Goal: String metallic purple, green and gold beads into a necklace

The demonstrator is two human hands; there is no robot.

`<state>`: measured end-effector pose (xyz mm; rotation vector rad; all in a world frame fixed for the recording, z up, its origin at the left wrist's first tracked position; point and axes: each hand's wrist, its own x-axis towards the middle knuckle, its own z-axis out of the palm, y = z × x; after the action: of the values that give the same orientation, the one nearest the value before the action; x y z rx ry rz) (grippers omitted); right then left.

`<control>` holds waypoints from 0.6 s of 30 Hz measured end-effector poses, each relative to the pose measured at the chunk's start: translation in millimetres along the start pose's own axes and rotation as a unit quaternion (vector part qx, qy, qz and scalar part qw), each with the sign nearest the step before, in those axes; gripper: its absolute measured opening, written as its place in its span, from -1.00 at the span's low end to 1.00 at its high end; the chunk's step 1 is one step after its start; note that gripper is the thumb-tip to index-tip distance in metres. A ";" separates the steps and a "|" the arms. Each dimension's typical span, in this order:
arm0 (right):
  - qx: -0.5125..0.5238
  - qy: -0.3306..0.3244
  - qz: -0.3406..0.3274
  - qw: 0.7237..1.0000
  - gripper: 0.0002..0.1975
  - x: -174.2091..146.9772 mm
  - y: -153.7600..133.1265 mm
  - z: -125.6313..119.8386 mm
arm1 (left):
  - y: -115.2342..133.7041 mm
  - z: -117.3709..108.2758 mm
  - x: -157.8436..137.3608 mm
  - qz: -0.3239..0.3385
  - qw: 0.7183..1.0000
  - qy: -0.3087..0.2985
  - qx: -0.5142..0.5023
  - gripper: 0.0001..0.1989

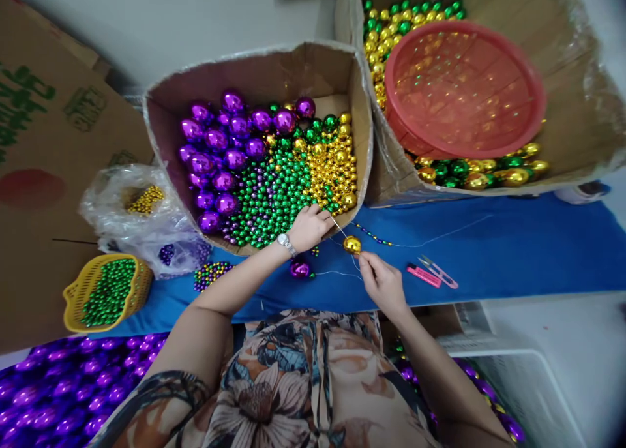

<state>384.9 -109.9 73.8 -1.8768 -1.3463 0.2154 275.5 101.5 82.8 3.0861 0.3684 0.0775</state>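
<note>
My left hand [313, 227], with a watch on its wrist, rests over the front right rim of the bead box, fingers closed on a thin straight strand [338, 226], a taut thread or a needle; which one I cannot tell. That strand runs to a shiny gold ball bead [351, 244]. My right hand [382, 280] pinches the gold bead at its lower edge, above the blue cloth. Beside them on the cloth lie a large purple bead [300, 269] with a white thread trailing from it, and a short string of small mixed beads [374, 235].
A cardboard box [313, 57] of purple, green and gold beads stands ahead. Right of it, another box [391, 187] holds a red basket [464, 89]. Thread snips [440, 273] and a pink-labelled item [423, 276] lie right; a yellow basket [141, 290] of green beads stands left.
</note>
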 end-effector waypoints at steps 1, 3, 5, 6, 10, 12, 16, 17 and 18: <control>0.001 -0.003 0.004 1.000 -0.79 0.0 -0.1 -0.2 | -0.7 1.3 -0.6 0.003 1.000 0.007 0.003 -0.78; 0.003 -0.007 0.008 1.000 -0.78 0.2 -0.6 -0.4 | -1.7 2.6 -2.2 0.010 1.000 0.018 0.003 -0.77; 0.006 -0.007 0.006 1.000 -0.78 0.9 -1.1 -0.6 | -2.7 2.1 -3.4 0.014 1.000 0.025 -0.009 -0.77; 0.007 -0.004 0.003 1.000 -0.79 1.3 -1.1 -0.7 | -3.6 1.1 -3.4 0.016 0.999 0.029 -0.021 -0.76; 0.012 0.002 -0.004 1.000 -0.80 2.3 0.0 -1.2 | -13.1 -6.6 -1.5 0.007 0.992 0.078 -0.101 -0.70; 0.015 0.000 -0.007 1.000 -0.81 1.7 1.3 -2.1 | -22.9 -12.5 -2.8 -0.028 0.984 0.120 -0.125 -0.70; 0.009 -0.005 0.000 1.000 -0.80 0.4 3.4 -4.0 | -53.4 -27.3 -20.3 -0.150 0.966 0.184 -0.105 -0.73; 0.006 -0.007 0.001 1.000 -0.80 0.4 3.7 -4.1 | -62.2 -30.9 -27.8 -0.185 0.960 0.187 -0.096 -0.74; 0.004 -0.008 0.001 1.000 -0.79 0.6 3.8 -3.9 | -70.9 -34.2 -36.0 -0.218 0.954 0.184 -0.090 -0.74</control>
<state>390.0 -111.8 74.0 -1.8734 -1.3533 0.2374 222.1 162.7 112.6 2.7240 0.9833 0.6352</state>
